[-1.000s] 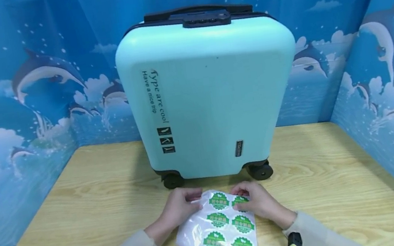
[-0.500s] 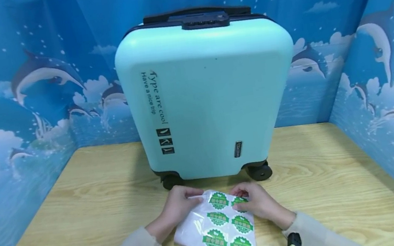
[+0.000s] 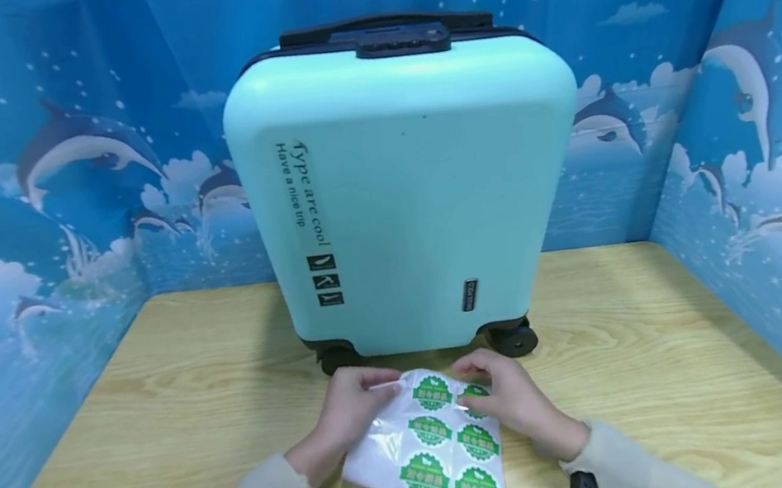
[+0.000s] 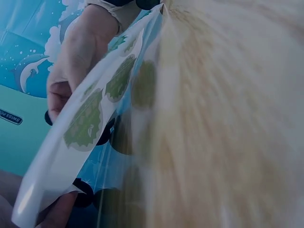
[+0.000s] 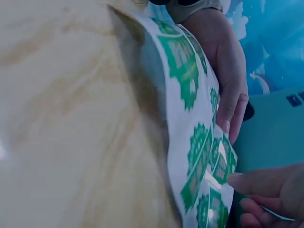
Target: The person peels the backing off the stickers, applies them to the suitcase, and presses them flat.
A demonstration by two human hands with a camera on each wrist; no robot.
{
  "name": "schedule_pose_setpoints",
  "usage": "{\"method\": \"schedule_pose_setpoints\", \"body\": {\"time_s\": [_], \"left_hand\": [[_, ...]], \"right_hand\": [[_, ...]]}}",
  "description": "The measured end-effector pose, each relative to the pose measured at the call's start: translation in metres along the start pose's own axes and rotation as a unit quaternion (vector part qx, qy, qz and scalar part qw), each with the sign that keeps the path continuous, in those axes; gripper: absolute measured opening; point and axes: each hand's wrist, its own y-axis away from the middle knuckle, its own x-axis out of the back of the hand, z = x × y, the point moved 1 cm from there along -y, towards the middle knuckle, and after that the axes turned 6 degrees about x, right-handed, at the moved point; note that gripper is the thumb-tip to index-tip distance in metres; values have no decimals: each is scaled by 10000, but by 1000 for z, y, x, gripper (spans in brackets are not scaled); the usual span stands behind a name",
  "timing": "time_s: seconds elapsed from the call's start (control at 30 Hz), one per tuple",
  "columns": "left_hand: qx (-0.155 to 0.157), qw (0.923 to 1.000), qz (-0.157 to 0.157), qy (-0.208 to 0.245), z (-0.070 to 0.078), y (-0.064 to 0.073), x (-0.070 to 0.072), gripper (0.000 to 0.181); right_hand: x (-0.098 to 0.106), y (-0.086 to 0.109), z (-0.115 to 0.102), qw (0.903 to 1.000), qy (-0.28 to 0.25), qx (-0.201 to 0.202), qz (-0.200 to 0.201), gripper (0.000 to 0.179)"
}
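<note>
"Where is the glossy white sheet with round green stickers (image 3: 384, 463)?"

"At the near side of the pale wooden tabletop (image 3: 217, 393), in front of the suitcase, tilted, with a shadow beneath it in the right wrist view."

"And the hands?"

"The left hand (image 3: 348, 407) pinches its far left corner; the right hand (image 3: 508, 396) grasps the far right corner, thumb on the printed face."

"How would you handle it well?"

"I'd judge it thin and slippery, so keep both pinches at the very edge, pull evenly, and avoid creasing the stickers. If layers need parting, I'd rub thumb against finger rather than tug."

"Is it a bag?"

"I can't tell; no contents show."

"Any other container?"

"The mint-green hard-shell suitcase (image 3: 385, 203) with black wheels, upright on the far side. No gap shows along its visible edge, so what it holds, if anything, is hidden."
</note>
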Motion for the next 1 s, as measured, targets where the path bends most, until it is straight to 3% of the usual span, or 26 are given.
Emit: {"method": "schedule_pose_setpoints", "body": {"time_s": [0.2,0.53,0.77,1.0], "left_hand": [[-96,9999,13,54,3,0,-1,18],[-60,9985,-27,551,0,2,-5,19],[-300,9979,-90,568,2,6,-7,17],[-196,9975,-129,660,4,8,-9,16]], "right_hand": [[-7,0,-19,9992,-257,313,-4,21],[-14,-4,-18,9981,-621,-10,-44,11],[-15,-4,-23,9985,-533,-61,-88,5],[-17,-5,-24,9990,-372,-213,-95,7]]}}
